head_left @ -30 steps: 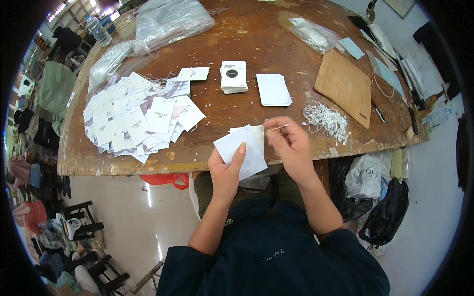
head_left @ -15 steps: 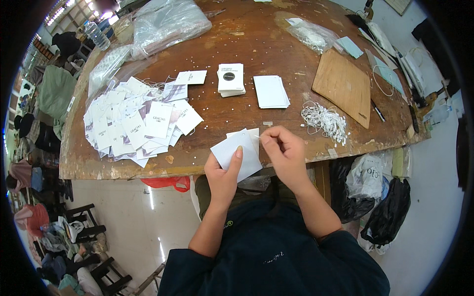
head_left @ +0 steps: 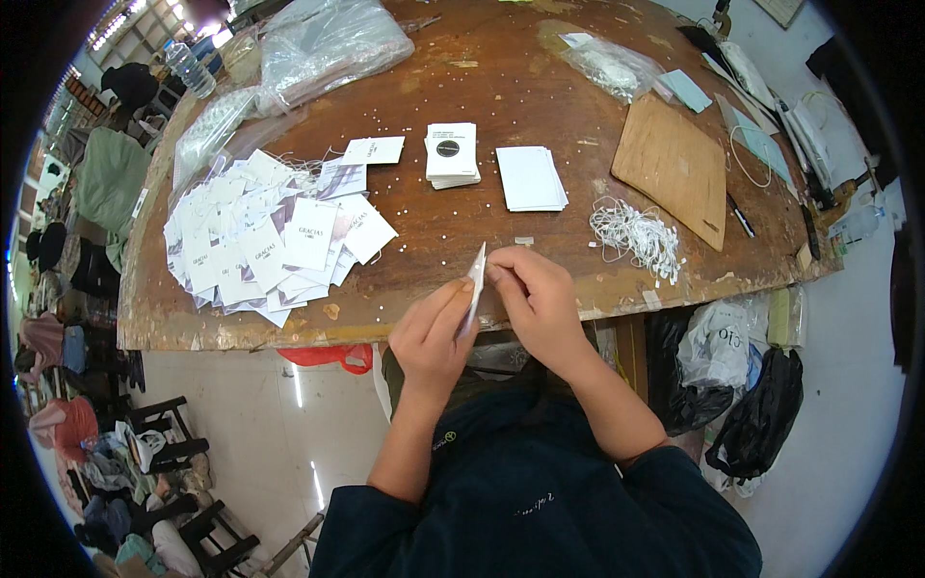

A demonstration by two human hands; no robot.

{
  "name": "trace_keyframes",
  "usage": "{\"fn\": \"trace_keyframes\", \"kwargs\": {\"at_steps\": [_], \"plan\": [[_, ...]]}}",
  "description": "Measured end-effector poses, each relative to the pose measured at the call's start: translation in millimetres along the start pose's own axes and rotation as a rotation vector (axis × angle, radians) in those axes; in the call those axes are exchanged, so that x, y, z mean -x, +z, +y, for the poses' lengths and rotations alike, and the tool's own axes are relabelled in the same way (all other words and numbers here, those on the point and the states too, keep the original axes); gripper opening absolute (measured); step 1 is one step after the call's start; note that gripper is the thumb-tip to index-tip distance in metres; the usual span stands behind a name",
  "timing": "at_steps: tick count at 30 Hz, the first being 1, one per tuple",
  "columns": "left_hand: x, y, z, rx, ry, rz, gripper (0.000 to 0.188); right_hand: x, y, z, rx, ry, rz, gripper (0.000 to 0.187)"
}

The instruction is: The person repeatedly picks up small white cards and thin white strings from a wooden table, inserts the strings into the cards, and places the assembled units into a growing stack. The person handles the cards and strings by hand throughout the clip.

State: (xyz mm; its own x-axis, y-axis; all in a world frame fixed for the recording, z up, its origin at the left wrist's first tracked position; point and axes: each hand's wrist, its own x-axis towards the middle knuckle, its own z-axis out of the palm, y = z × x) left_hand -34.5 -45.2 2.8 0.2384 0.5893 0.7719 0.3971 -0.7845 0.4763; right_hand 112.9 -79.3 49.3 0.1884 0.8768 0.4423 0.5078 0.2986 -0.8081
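Note:
My left hand [head_left: 429,332] is closed on a few white paper hang tags [head_left: 478,275], turned nearly edge-on toward me above the table's front edge. Close beside their upper corner, my right hand [head_left: 535,299] pinches thumb and forefinger together. A thin white string showed in that pinch a moment ago; now the fingers mostly hide it. Beyond my hands lie a stack of printed tags [head_left: 451,154] with a dark round mark and a stack of blank white cards [head_left: 532,179]. White looped strings [head_left: 636,238] form a tangled heap to the right.
A large loose pile of strung tags [head_left: 275,231] covers the table's left side. Clear plastic bags [head_left: 332,53] lie at the far left near a bottle [head_left: 188,69]. A wooden board [head_left: 674,169] and a pen [head_left: 740,215] are at the right. Black bags [head_left: 756,414] hang below.
My left hand has turned the tags from face-up to nearly edge-on. My right hand has moved slightly left, its fingertips now close against the tags' corner.

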Motion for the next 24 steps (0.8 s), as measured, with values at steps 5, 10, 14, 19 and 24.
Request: {"fn": "trace_keyframes", "kwargs": {"at_steps": [5, 10, 14, 19, 24], "plan": [[-4, -10, -17, -0.339, 0.299, 0.021, 0.028, 2, -5, -6, -0.609, 0.552, -0.162, 0.013], [-2, -20, -21, -0.416, 0.480, -0.024, 0.028, -22, -2, 11, -0.214, 0.402, 0.007, 0.015], [-32, -47, -60, -0.657, 0.303, -0.030, 0.032, -71, -37, 59, 0.168, 0.263, 0.149, 0.026], [-56, -66, -86, -0.783, -0.153, -0.155, 0.048, -94, -68, 104, 0.694, -0.143, -0.278, 0.061], [-45, -44, -61, -0.397, -0.137, -0.180, 0.042, -106, -71, 114, 0.691, 0.051, -0.521, 0.076]]}}
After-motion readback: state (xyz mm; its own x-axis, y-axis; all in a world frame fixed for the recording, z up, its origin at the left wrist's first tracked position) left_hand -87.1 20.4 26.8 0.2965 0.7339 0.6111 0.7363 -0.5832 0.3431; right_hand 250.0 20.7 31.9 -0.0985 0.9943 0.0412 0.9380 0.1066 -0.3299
